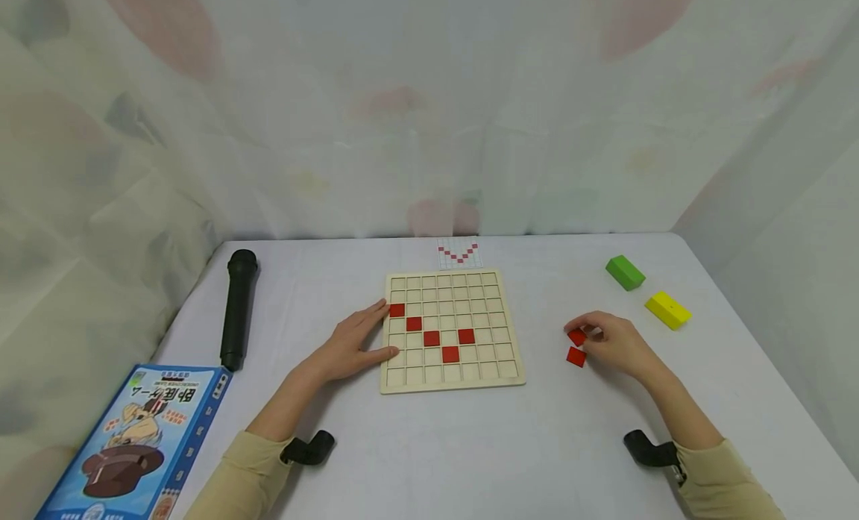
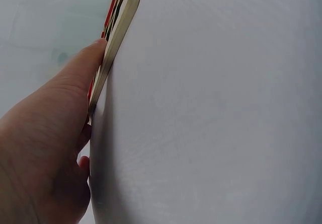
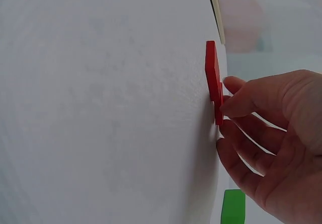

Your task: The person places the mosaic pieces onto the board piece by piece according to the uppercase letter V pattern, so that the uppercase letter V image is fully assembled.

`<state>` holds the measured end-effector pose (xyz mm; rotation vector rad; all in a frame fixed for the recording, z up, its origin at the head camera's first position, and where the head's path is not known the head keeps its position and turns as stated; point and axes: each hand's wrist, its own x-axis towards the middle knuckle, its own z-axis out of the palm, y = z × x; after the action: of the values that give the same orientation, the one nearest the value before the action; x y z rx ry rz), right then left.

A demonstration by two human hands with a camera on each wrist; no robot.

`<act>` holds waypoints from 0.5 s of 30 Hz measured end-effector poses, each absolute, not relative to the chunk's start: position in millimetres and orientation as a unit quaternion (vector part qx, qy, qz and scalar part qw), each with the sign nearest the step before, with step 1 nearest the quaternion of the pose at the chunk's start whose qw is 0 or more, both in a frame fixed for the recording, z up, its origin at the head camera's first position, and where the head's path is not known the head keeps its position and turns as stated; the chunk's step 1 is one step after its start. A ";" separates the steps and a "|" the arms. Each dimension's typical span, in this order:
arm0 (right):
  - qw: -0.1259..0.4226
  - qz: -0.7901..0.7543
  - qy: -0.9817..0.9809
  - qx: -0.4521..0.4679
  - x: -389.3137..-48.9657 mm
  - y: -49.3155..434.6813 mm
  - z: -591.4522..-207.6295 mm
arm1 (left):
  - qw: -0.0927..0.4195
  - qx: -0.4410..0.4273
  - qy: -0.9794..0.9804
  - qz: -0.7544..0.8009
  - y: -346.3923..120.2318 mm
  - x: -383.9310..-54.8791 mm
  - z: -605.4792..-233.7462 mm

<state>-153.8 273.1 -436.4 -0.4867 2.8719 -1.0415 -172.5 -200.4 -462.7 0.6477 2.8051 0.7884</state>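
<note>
A pale wooden grid board (image 1: 452, 386) lies mid-table, with several red square tiles (image 1: 450, 354) set in its cells in a slanting line that turns upward at the right. My left hand (image 1: 352, 345) rests against the board's left edge, thumb on the rim and fingers extended; the left wrist view shows the thumb (image 2: 83, 65) at the board's side. To the right of the board, my right hand (image 1: 617, 346) pinches a loose red tile (image 1: 576, 337) between thumb and fingers, at table level. Another loose red tile (image 3: 212, 70) lies just beside it, nearer the body.
Behind the board lies a small card (image 1: 459, 253) printed with a red V of squares. Green (image 1: 625, 272) and yellow (image 1: 667, 310) blocks lie at the right. At the left are a black microphone (image 1: 238, 307) and a blue game box (image 1: 137, 438).
</note>
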 end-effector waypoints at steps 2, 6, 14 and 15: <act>0.023 -0.338 0.927 -0.162 -154.3 273.8 -436.4 | 0.079 0.216 0.937 0.262 -200.0 -172.3 -462.1; 0.023 -0.341 0.925 -0.166 -155.2 274.0 -435.9 | 0.078 0.217 0.937 0.261 -199.5 -171.7 -460.6; 0.031 -0.332 0.931 -0.150 -158.7 273.3 -436.0 | 0.078 0.219 0.937 0.261 -199.8 -172.6 -461.0; 0.031 -0.330 0.932 -0.148 -159.3 273.1 -436.4 | 0.078 0.219 0.937 0.260 -199.7 -172.5 -461.0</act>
<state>-159.3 273.1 -436.4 -0.4553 2.8701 -1.0171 -172.5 -199.7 -461.0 0.6554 2.8065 0.7797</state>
